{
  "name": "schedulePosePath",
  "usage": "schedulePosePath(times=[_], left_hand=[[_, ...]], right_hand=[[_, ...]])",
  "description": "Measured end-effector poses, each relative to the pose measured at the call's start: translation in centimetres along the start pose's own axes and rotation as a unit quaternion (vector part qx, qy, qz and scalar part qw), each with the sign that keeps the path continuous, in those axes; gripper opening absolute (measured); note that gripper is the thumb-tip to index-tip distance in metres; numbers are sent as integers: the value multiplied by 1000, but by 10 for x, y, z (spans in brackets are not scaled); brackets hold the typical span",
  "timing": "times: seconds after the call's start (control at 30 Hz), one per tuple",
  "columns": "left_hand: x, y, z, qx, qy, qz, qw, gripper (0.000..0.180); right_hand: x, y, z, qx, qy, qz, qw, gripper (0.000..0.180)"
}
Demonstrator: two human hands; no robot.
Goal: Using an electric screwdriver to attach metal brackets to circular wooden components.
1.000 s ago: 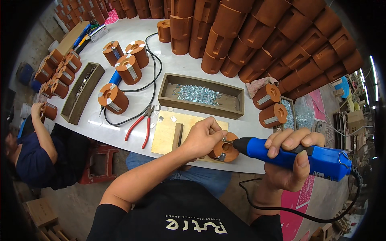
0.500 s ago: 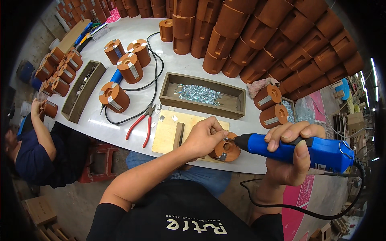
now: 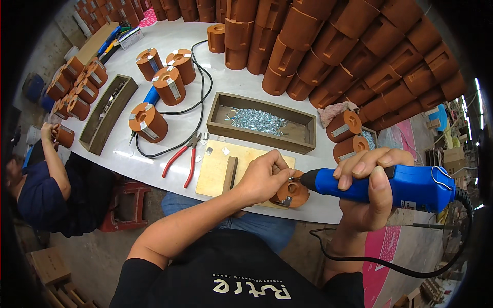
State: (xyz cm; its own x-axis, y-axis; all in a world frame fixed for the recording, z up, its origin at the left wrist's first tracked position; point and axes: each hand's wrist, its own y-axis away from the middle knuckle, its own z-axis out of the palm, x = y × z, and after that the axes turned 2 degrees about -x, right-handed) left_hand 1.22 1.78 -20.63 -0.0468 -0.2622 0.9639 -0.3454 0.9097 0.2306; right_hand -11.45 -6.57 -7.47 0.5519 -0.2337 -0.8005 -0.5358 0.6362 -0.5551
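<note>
My right hand grips a blue electric screwdriver, held nearly level with its black nose pointing left. That nose reaches the top of a brown cylinder with a round centre hole and small metal plates on it. My left hand rests at the cylinder's far left edge, thumb and fingers pinched together beside the screwdriver's tip. Whatever lies in that pinch is too small and covered to make out. Beneath the cylinder is a pale wooden board with a dark wood strip fixed on it.
Behind the board stands a wooden tray of small screws. Red-handled pliers lie left of the board. A black cord loops among several brown cylinders. Stacked cylinders line the back. At far left sits another person.
The whole view has shifted slightly. Both hands keep their places at the cylinder, and the screwdriver's nose stays at its top.
</note>
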Motion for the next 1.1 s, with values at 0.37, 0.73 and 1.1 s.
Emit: schedulePosePath(times=[0.37,0.73,1.1], left_hand=[[0,0,1,4,-11,8,1000,23],[4,3,-1,0,-12,14,1000,21],[0,1,-1,-7,6,4,1000,17]], right_hand=[[-1,-1,6,-5,19,15,1000,24],[2,-6,13,-8,50,47,998,24],[11,-6,14,-73,138,22,987,21]])
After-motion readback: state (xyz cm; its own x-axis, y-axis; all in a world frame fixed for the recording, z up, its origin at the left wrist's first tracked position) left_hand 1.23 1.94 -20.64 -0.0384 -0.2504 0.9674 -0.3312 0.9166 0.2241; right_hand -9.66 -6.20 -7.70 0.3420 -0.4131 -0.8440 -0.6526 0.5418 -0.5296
